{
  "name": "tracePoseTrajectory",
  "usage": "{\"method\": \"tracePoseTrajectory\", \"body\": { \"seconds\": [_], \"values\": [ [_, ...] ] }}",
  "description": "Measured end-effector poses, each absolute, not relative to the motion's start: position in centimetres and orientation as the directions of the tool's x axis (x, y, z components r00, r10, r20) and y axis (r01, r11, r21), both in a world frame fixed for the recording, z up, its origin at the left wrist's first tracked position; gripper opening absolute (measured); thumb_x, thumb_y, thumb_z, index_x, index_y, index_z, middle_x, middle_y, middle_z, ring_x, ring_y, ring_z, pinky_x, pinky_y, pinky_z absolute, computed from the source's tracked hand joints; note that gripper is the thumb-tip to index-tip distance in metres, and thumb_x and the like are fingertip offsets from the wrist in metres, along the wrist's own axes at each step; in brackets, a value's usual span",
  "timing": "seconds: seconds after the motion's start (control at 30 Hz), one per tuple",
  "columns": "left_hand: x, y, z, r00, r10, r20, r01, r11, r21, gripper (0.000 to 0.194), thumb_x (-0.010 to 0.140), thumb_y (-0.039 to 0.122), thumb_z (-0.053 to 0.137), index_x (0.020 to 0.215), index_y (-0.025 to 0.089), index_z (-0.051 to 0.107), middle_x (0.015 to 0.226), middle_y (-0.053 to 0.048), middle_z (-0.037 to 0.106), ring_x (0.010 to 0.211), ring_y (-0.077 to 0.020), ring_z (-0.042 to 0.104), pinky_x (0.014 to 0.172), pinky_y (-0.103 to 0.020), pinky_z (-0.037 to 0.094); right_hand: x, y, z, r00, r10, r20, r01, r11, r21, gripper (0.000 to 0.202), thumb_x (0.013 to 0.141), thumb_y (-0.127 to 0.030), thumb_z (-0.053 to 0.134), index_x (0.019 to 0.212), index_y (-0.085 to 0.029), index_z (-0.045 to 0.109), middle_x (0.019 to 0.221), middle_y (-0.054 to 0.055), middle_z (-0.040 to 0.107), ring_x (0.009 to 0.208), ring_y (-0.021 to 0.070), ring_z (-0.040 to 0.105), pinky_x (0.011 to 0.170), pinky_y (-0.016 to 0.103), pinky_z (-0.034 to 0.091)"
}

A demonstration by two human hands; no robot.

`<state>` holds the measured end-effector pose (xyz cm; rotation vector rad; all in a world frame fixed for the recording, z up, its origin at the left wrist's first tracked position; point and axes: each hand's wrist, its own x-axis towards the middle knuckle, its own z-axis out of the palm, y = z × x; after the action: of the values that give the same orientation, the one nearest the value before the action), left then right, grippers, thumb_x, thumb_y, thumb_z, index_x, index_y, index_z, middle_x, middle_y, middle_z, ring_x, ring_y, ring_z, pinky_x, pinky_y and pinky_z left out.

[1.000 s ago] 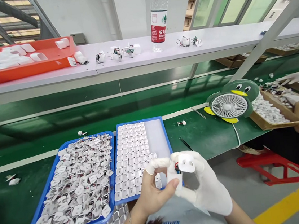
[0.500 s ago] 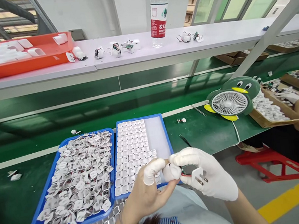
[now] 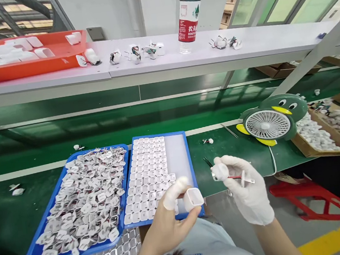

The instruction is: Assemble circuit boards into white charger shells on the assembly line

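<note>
My left hand [image 3: 169, 218], with a white cover on one finger, grips a white plastic charger housing [image 3: 193, 199], its open end turned toward me. In my white-gloved right hand [image 3: 248, 192] is a charger insert: a round white part [image 3: 220, 171] pinched at the fingertips, joined by a red wire to a white plug plate [image 3: 245, 178] with metal prongs. The two pieces are apart. Below and left of my hands lies a blue tray [image 3: 191, 158] with rows of white housings. Beside it, another blue tray [image 3: 32, 247] is heaped with plug plates and wired parts.
Black tweezers [image 3: 207, 162] lie by my right hand. A penguin-shaped fan [image 3: 267, 125] stands to the right, near a cardboard box [image 3: 324, 148] of white parts and a co-worker's arm. Above runs a shelf [image 3: 258, 42] with a red bin [image 3: 41, 68] and a bottle [image 3: 189, 19].
My hands have moved apart. The right has drawn the insert away to the right, while the left keeps the housing, now with its opening in view.
</note>
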<state>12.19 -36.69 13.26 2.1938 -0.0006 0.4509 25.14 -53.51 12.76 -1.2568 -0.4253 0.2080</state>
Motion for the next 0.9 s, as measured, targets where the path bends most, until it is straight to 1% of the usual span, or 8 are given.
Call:
{"method": "tracePoseTrajectory", "body": {
  "seconds": [0.1,0.2,0.27,0.43,0.63,0.7,0.8,0.9],
  "values": [
    [14.2,-37.7,13.8,0.872,-0.012,0.489,-0.317,-0.777,0.545,0.034,0.086,0.01,0.053,0.119,0.02,0.05,0.098,-0.01,0.066,0.088,-0.0221,0.065,0.071,-0.035,0.058,25.6,-53.4,12.9,0.872,0.45,0.194,0.038,0.334,-0.942,0.032,0.078,-0.024,0.077,0.109,-0.027,0.07,0.094,0.006,0.075,0.078,0.0191,0.071,0.069,0.033,0.062],
    [16.2,-39.0,13.9,0.795,-0.105,0.597,-0.341,-0.892,0.297,0.038,0.083,0.004,0.049,0.118,0.019,0.052,0.097,-0.013,0.064,0.085,-0.0254,0.064,0.063,-0.036,0.057,26.3,-53.7,13.0,0.857,0.462,0.229,0.066,0.342,-0.937,0.029,0.078,-0.032,0.077,0.106,-0.026,0.07,0.093,0.006,0.071,0.08,0.0205,0.07,0.07,0.034,0.061],
    [17.3,-39.9,13.8,0.794,-0.105,0.599,-0.308,-0.918,0.248,0.039,0.081,0.003,0.051,0.116,0.018,0.053,0.098,-0.014,0.063,0.086,-0.0263,0.063,0.062,-0.037,0.057,27.2,-54.4,13.1,0.848,0.465,0.253,0.098,0.332,-0.938,0.029,0.08,-0.034,0.075,0.107,-0.026,0.069,0.096,0.005,0.068,0.086,0.021,0.07,0.074,0.034,0.061],
    [19.4,-42.5,13.6,0.85,-0.066,0.523,-0.263,-0.913,0.313,0.043,0.081,0.008,0.06,0.122,0.017,0.05,0.101,-0.015,0.063,0.089,-0.0268,0.061,0.065,-0.039,0.057,30.3,-56.9,13.1,0.811,0.512,0.284,0.137,0.305,-0.942,0.03,0.083,-0.027,0.072,0.112,-0.028,0.066,0.1,0.005,0.066,0.093,0.0209,0.069,0.078,0.033,0.059],
    [21.6,-45.5,13.5,0.851,0.014,0.525,-0.176,-0.935,0.309,0.04,0.079,0.01,0.062,0.118,0.015,0.055,0.103,-0.017,0.066,0.089,-0.0289,0.063,0.067,-0.041,0.057,33.5,-59.2,12.3,0.797,0.55,0.25,0.112,0.271,-0.956,0.03,0.084,-0.018,0.069,0.111,-0.029,0.066,0.11,0.006,0.064,0.099,0.0211,0.067,0.083,0.035,0.059],
    [22.0,-46.5,13.8,0.836,0.053,0.546,-0.208,-0.891,0.405,0.036,0.081,0.013,0.061,0.117,0.013,0.055,0.099,-0.015,0.069,0.086,-0.0263,0.066,0.067,-0.038,0.057,34.3,-59.5,12.4,0.795,0.551,0.255,0.084,0.316,-0.945,0.029,0.083,-0.019,0.071,0.11,-0.029,0.067,0.106,0.005,0.066,0.096,0.0212,0.068,0.08,0.035,0.059],
    [22.7,-48.2,14.3,0.808,0.142,0.572,-0.257,-0.789,0.559,0.034,0.083,0.02,0.061,0.116,0.014,0.054,0.093,-0.011,0.073,0.082,-0.0219,0.07,0.067,-0.032,0.059,35.7,-59.9,13.1,0.79,0.542,0.287,0.023,0.442,-0.897,0.024,0.083,-0.025,0.071,0.106,-0.031,0.068,0.093,0.003,0.067,0.084,0.02,0.069,0.067,0.034,0.061],
    [23.5,-49.7,14.5,0.808,0.243,0.537,-0.215,-0.726,0.653,0.036,0.084,0.018,0.063,0.119,0.016,0.054,0.099,-0.01,0.073,0.085,-0.0201,0.072,0.073,-0.03,0.061,37.1,-61.1,13.6,0.777,0.545,0.314,-0.003,0.502,-0.865,0.023,0.082,-0.025,0.072,0.104,-0.03,0.069,0.091,0.003,0.068,0.079,0.0192,0.069,0.063,0.035,0.061]
  ]
}}
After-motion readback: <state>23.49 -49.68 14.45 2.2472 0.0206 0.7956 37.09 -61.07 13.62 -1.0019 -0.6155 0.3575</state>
